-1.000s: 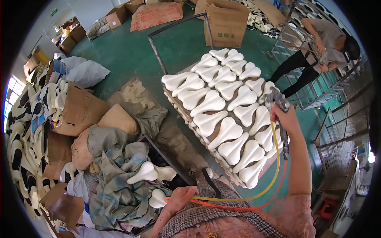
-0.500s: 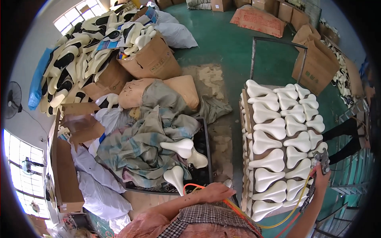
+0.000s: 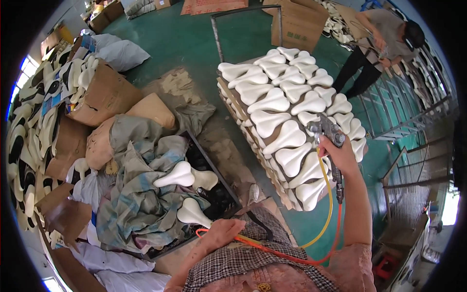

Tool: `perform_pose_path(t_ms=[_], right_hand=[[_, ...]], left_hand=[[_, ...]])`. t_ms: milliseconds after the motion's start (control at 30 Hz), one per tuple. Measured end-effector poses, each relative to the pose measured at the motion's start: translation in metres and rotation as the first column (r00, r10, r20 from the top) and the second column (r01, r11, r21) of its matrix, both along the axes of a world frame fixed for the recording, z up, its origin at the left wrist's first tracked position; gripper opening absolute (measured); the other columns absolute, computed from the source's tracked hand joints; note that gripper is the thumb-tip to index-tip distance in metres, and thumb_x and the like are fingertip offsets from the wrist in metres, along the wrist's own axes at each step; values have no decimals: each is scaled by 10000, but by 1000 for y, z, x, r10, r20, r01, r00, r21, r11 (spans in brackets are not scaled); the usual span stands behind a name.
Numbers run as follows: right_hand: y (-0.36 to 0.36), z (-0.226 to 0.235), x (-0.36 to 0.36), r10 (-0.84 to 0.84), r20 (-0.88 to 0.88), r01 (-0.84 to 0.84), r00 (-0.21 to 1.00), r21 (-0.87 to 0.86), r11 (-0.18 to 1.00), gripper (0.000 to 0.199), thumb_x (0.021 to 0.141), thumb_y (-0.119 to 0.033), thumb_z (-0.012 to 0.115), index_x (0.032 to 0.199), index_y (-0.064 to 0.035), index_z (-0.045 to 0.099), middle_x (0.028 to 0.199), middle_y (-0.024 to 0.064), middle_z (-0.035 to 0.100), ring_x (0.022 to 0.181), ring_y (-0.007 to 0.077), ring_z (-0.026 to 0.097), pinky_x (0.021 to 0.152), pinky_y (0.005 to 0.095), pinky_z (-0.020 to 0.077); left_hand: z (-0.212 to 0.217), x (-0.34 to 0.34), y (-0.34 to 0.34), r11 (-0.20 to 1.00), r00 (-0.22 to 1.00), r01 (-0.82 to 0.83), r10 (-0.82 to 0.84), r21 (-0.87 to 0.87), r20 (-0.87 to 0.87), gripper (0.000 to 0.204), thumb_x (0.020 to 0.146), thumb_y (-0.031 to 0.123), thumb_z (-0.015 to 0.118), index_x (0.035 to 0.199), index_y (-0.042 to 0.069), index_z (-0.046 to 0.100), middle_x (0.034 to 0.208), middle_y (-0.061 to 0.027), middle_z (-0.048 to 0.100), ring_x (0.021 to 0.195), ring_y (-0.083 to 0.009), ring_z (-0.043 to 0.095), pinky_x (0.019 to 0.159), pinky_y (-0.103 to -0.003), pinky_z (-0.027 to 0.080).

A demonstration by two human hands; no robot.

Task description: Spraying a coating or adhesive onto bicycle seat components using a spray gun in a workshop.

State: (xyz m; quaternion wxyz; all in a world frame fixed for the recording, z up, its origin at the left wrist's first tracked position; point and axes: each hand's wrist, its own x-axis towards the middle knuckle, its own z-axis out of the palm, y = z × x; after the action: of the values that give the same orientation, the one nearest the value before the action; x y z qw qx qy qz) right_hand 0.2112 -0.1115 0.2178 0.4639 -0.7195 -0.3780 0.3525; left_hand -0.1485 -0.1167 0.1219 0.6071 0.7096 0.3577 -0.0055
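Observation:
My right hand (image 3: 342,155) is wrapped round a metal spray gun (image 3: 323,127), held over the right part of a stack of white bicycle saddles (image 3: 288,133). A yellow hose (image 3: 326,214) and an orange-red hose (image 3: 335,238) run from the gun down towards my waist. My left hand (image 3: 224,232) is closed round the hoses in front of my checked apron (image 3: 219,267). Just beyond it, a loose white saddle (image 3: 190,212) lies at the crate's near side. Another white saddle (image 3: 176,174) and a cream one (image 3: 204,179) lie farther off on the cloth.
A black crate (image 3: 214,170) under crumpled grey-green cloth (image 3: 141,170) stands at left. Cartons (image 3: 104,90) and piled saddles fill the far left. A metal frame (image 3: 245,9) rises behind the stack. At the right, another person (image 3: 379,44) stands near metal racks (image 3: 394,107).
My view has swung to the right, bringing the other person fully into sight. The spray gun has moved from the stack's near right edge to above the saddles. My left hand stays at my waist.

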Motion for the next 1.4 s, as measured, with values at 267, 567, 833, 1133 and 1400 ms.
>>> perform_pose_path(t_ms=[267,567,833,1133,1400], right_hand=[[-36,-1,3,-6,50,9,999,-48,999,244,813,-190,634,910,16,546,630,20,552,525,87,537,499,227,435],[-64,6,13,12,-135,-12,991,4,1000,287,810,-138,631,1041,3,534,647,-2,546,554,70,527,521,224,440],[-85,-4,113,-404,183,383,896,142,913,177,837,-175,592,790,-13,539,620,37,569,526,97,544,517,246,465],[-81,6,133,-429,182,411,885,127,903,179,832,-164,604,810,1,538,635,37,564,538,103,554,515,240,462],[-86,5,111,-370,181,352,911,122,928,230,823,-185,619,919,9,541,641,14,548,516,86,534,489,227,432]], left_hand=[[-3,15,-6,997,997,81,-81,7,0,353,888,333,436,860,33,620,805,-183,610,795,-357,581,675,-397,453],[-9,58,-10,972,973,229,-226,60,-54,384,897,355,417,882,27,616,791,-172,609,773,-319,607,676,-334,454],[-3,83,-8,972,966,236,-233,8,-116,394,887,378,402,882,50,620,817,-177,612,787,-360,582,689,-406,451],[-2,103,-10,951,946,306,-297,52,-131,366,883,329,412,888,28,619,724,-153,602,702,-289,604,644,-325,442],[-2,99,-20,951,944,309,-305,12,-124,385,889,355,423,849,28,621,818,-168,611,791,-335,586,677,-379,445]])
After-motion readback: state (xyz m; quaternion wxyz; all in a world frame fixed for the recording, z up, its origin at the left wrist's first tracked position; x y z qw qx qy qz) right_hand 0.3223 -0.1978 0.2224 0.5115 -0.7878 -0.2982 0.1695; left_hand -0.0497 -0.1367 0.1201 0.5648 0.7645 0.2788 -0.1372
